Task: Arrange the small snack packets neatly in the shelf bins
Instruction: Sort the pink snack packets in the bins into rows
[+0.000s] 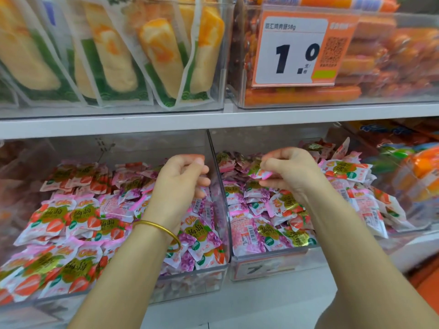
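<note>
**Pink packet pinched over the right bin**

Pinches a small pink packet (pixel 260 174) between thumb and fingertips of the right hand (pixel 291 173), just above the heap in the right bin (pixel 242 264). Curls the fingers of the left hand (pixel 180 180) over the left bin (pixel 190 281), close to the clear wall between the two bins; cannot tell whether anything sits inside that curl. Wears a gold bangle (pixel 156 227) on the left wrist.

Under and beside the left hand: strawberry packets (pixel 71 217) in overlapping rows on the bin's left side, purple grape packets (pixel 202 236) looser near the wall. In the right bin: jumbled packets (pixel 273 231) in pink, purple and strawberry red, some tipped on edge, some barcode-up.

Further right, blurred orange and green bags (pixel 415 167). Above, over a white shelf board (pixel 213 119): long yellow cakes (pixel 107 55) in white-and-green wrappers to the left, orange sausages (pixel 301 95) to the right, behind an orange price tag (pixel 297 48) marked 1.0.
</note>
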A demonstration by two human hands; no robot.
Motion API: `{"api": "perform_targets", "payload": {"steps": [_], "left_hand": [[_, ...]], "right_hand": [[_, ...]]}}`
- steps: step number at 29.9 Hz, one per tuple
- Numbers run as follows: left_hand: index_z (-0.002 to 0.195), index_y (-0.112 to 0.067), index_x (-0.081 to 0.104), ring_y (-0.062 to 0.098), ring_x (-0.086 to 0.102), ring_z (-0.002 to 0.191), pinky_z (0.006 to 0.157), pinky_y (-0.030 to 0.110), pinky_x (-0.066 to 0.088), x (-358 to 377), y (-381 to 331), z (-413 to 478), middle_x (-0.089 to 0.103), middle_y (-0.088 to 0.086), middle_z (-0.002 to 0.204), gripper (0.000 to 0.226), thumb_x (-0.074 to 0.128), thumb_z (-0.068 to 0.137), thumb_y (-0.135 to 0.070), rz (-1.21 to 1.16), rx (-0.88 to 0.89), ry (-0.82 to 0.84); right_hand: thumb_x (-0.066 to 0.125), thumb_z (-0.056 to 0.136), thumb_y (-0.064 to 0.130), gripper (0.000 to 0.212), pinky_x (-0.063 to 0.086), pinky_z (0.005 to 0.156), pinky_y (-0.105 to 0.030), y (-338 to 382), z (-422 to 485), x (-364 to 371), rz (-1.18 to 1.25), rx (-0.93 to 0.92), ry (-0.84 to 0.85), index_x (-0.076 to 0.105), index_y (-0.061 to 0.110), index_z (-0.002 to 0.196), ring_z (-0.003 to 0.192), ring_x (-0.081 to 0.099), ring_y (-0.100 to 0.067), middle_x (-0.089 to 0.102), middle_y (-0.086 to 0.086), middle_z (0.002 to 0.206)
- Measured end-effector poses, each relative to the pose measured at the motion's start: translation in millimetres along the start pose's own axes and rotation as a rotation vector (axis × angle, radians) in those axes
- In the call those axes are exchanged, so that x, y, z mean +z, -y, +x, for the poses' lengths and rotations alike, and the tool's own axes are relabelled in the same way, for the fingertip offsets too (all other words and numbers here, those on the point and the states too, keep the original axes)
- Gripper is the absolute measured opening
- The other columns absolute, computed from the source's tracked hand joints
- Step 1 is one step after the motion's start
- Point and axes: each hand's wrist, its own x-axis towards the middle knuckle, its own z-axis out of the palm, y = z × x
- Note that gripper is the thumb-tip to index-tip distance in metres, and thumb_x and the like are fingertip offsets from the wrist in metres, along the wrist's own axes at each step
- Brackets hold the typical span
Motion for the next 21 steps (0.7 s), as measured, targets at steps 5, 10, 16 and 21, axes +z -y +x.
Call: {"api": "perform_targets", "payload": {"steps": [5, 10, 16, 21], "left_hand": [[0.102, -0.015, 0.056, 0.010, 0.056, 0.067, 0.054, 0.023, 0.046, -1.7, 1.4, -0.2, 0.063, 0.006, 0.094, 0.013, 0.045, 0.096, -0.012, 0.002, -0.021, -0.011], [0.102, -0.015, 0.056, 0.010, 0.057, 0.068, 0.051, 0.020, 0.046, -8.4, 1.0, -0.5, 0.062, 0.005, 0.090, 0.012, 0.047, 0.095, -0.011, 0.009, -0.015, -0.031], [0.106, -0.012, 0.055, 0.009, 0.057, 0.068, 0.046, 0.015, 0.046, -28.7, -0.9, 9.1, 0.062, 0.004, 0.094, 0.014, 0.047, 0.095, -0.009, 0.021, 0.002, -0.095], [0.102, -0.013, 0.055, 0.009, 0.057, 0.068, 0.045, 0.013, 0.045, -45.5, -3.7, 11.3, 0.062, 0.002, 0.092, 0.013, 0.046, 0.094, -0.006, 0.087, 0.026, -0.113]], "right_hand": [[0.062, 0.090, 0.020, 0.018, 0.059, 0.071, -0.040, -11.5, -3.1, 25.0, -0.364, -0.036, 0.088, 0.065, 0.003, 0.090, 0.060, 0.062, -0.020, 0.068, -0.013, 0.074], [0.052, 0.090, 0.023, 0.022, 0.054, 0.065, -0.034, -15.5, -0.5, 21.8, -0.971, -0.289, -0.144, 0.067, 0.014, 0.076, 0.073, 0.063, -0.024, 0.071, -0.006, 0.086], [0.037, 0.099, 0.036, 0.041, 0.033, 0.109, -0.044, -39.4, 5.9, 20.1, -1.182, -0.339, 0.342, 0.045, 0.028, 0.138, 0.131, 0.039, -0.030, 0.047, -0.003, 0.143], [0.033, 0.101, 0.035, 0.044, 0.025, 0.114, -0.031, -33.3, -0.8, 14.7, -1.190, -0.374, 0.508, 0.034, 0.028, 0.145, 0.139, 0.029, -0.016, 0.035, 0.003, 0.151]]}}
